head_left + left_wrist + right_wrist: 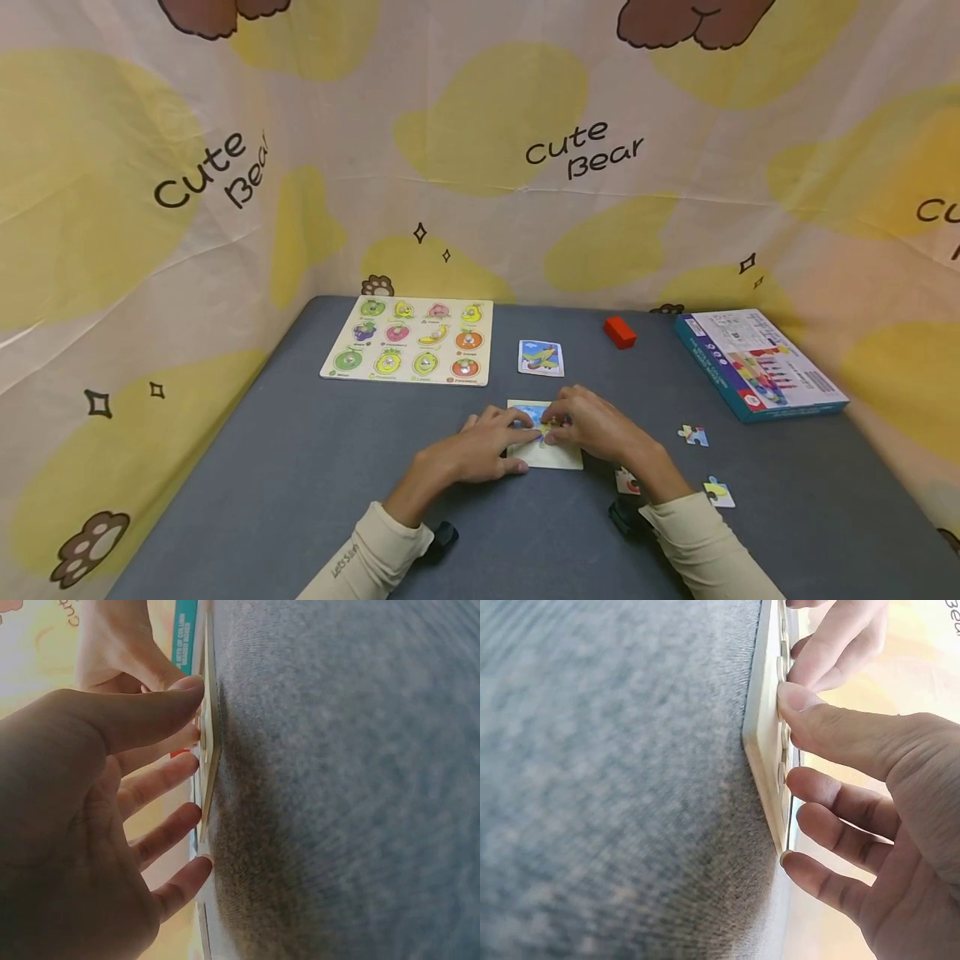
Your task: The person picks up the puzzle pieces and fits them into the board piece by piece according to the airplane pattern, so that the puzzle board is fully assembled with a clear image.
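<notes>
A small pale wooden puzzle board (566, 457) lies on the table, with blue-and-yellow jigsaw pieces (531, 411) on it. My left hand (480, 446) comes from the left, its fingers over the pieces and its thumb at the near edge. In the left wrist view those fingers are spread along the board's side. From the right, my right hand (600, 425) reaches in, with thumb and index fingertips against pieces. Its thumb (801, 697) presses on the row of flat pieces in the right wrist view, while the other fingers reach along the board. Both hands partly hide the picture.
Loose jigsaw pieces lie at right: one piece (693, 435), another (720, 492) and a third (627, 481) beside the right wrist. Behind the board is an airplane picture card (540, 358). A fruit board (408, 339), red block (620, 332) and teal box (765, 362) stand farther back.
</notes>
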Demonstrator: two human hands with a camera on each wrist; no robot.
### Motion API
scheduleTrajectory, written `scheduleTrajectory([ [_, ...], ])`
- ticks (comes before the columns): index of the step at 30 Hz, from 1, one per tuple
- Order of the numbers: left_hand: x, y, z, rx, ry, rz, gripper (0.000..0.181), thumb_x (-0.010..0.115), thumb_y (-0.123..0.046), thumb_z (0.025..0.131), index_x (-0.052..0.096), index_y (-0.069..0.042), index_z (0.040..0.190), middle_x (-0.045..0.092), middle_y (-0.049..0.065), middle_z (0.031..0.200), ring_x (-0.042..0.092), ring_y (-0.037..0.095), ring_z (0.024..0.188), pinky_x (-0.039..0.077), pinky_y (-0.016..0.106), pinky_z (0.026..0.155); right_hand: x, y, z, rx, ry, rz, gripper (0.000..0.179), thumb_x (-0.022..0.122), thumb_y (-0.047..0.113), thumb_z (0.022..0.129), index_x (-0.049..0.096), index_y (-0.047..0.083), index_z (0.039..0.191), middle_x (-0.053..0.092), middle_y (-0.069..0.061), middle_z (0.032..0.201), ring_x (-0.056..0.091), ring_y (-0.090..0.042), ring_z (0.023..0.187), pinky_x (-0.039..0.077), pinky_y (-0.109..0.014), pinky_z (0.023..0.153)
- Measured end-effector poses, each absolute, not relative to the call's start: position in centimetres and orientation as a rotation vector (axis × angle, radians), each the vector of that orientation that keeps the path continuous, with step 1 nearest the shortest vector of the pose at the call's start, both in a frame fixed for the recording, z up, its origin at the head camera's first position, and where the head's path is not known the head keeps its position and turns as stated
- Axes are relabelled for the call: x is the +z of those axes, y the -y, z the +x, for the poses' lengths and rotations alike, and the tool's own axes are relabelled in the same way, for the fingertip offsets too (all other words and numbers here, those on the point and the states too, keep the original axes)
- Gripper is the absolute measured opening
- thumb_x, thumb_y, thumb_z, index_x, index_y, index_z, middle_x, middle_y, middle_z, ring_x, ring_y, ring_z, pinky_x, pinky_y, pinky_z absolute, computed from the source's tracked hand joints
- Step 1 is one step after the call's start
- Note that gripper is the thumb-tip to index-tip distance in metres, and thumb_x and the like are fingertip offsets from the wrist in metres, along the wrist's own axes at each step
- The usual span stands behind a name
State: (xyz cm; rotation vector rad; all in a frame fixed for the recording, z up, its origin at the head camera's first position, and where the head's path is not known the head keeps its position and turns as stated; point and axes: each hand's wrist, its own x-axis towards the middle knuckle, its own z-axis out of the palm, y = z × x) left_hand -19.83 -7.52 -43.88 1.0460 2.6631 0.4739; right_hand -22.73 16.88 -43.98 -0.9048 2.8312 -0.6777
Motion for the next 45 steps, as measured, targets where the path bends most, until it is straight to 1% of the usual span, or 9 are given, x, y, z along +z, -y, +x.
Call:
scheduleTrajectory([
  [4, -43.9, 7.6, -19.8, 0.443, -2.666, 1.057, 0.053, 0.064, -0.037, 0.107, 0.055, -0.026, 0.157, 0.047, -0.003, 0.158, 0.043, 0.023, 0.136, 0.038, 0.04, 0.097, -43.8, -17.2, -22.6, -0.718, -2.798, -0.922, 0.024, 0.083, 0.024, 0.093, 0.082, 0.013, 0.115, 0.065, 0.001, 0.097, 0.053, -0.017, 0.089, 0.043, -0.03, 0.074],
  [7, -43.9, 7.6, -19.9, 0.436, -2.669, 1.068, 0.053, 0.064, -0.037, 0.107, 0.054, -0.026, 0.158, 0.046, -0.003, 0.158, 0.043, 0.023, 0.137, 0.038, 0.041, 0.098, -43.4, -17.7, -22.5, -0.751, -2.782, -0.94, 0.026, 0.082, 0.023, 0.094, 0.081, 0.013, 0.118, 0.068, 0.0, 0.099, 0.055, -0.018, 0.089, 0.045, -0.032, 0.076],
  [14, -43.7, 7.7, -19.9, 0.443, -2.664, 1.073, 0.053, 0.063, -0.037, 0.108, 0.053, -0.026, 0.158, 0.046, -0.002, 0.159, 0.042, 0.025, 0.139, 0.038, 0.044, 0.102, -43.0, -20.5, -22.1, -0.728, -2.817, -0.86, 0.028, 0.082, 0.024, 0.095, 0.08, 0.013, 0.12, 0.072, 0.002, 0.11, 0.062, -0.019, 0.102, 0.054, -0.046, 0.091],
  [22, -43.6, 7.9, -19.8, 0.477, -2.657, 1.054, 0.054, 0.065, -0.036, 0.107, 0.054, -0.025, 0.158, 0.045, -0.002, 0.16, 0.041, 0.024, 0.139, 0.037, 0.041, 0.099, -43.1, -24.9, -21.5, -0.728, -2.868, -0.77, 0.03, 0.08, 0.028, 0.096, 0.08, 0.013, 0.122, 0.071, 0.002, 0.112, 0.063, -0.023, 0.107, 0.053, -0.054, 0.096],
  [25, -43.8, 8.0, -19.9, 0.482, -2.655, 1.048, 0.054, 0.065, -0.037, 0.106, 0.054, -0.026, 0.158, 0.045, -0.002, 0.161, 0.041, 0.023, 0.139, 0.037, 0.041, 0.099, -43.1, -26.7, -21.2, -0.728, -2.908, -0.747, 0.03, 0.08, 0.026, 0.096, 0.08, 0.012, 0.122, 0.072, 0.0, 0.112, 0.064, -0.022, 0.106, 0.053, -0.052, 0.094],
  [31, -44.0, 7.9, -19.9, 0.494, -2.649, 1.043, 0.055, 0.065, -0.038, 0.106, 0.053, -0.026, 0.159, 0.044, -0.003, 0.161, 0.04, 0.023, 0.141, 0.036, 0.041, 0.101, -42.7, -29.9, -20.6, -0.767, -2.961, -0.649, 0.03, 0.082, 0.024, 0.094, 0.08, 0.009, 0.12, 0.07, -0.001, 0.108, 0.064, -0.018, 0.097, 0.055, -0.038, 0.084],
  [35, -44.0, 7.9, -19.9, 0.506, -2.645, 1.042, 0.055, 0.065, -0.037, 0.106, 0.053, -0.026, 0.158, 0.044, -0.002, 0.161, 0.04, 0.024, 0.141, 0.036, 0.041, 0.101, -42.8, -31.9, -20.2, -0.754, -2.998, -0.614, 0.029, 0.083, 0.022, 0.093, 0.08, 0.007, 0.118, 0.069, -0.002, 0.106, 0.062, -0.018, 0.093, 0.053, -0.031, 0.078],
  [40, -43.9, 7.9, -19.9, 0.514, -2.644, 1.048, 0.052, 0.064, -0.035, 0.107, 0.054, -0.024, 0.158, 0.046, -0.002, 0.159, 0.041, 0.024, 0.14, 0.036, 0.041, 0.099, -43.2, -33.8, -19.8, -0.709, -3.016, -0.563, 0.032, 0.083, 0.023, 0.093, 0.079, 0.004, 0.118, 0.067, -0.003, 0.104, 0.057, -0.017, 0.089, 0.049, -0.03, 0.073],
  [45, -43.9, 7.9, -19.9, 0.508, -2.644, 1.061, 0.049, 0.06, -0.03, 0.11, 0.054, -0.023, 0.158, 0.046, -0.002, 0.159, 0.041, 0.025, 0.14, 0.035, 0.041, 0.099, -43.6, -35.2, -19.6, -0.682, -3.023, -0.511, 0.034, 0.085, 0.022, 0.091, 0.079, 0.002, 0.116, 0.068, -0.005, 0.105, 0.06, -0.019, 0.091, 0.052, -0.032, 0.075],
])
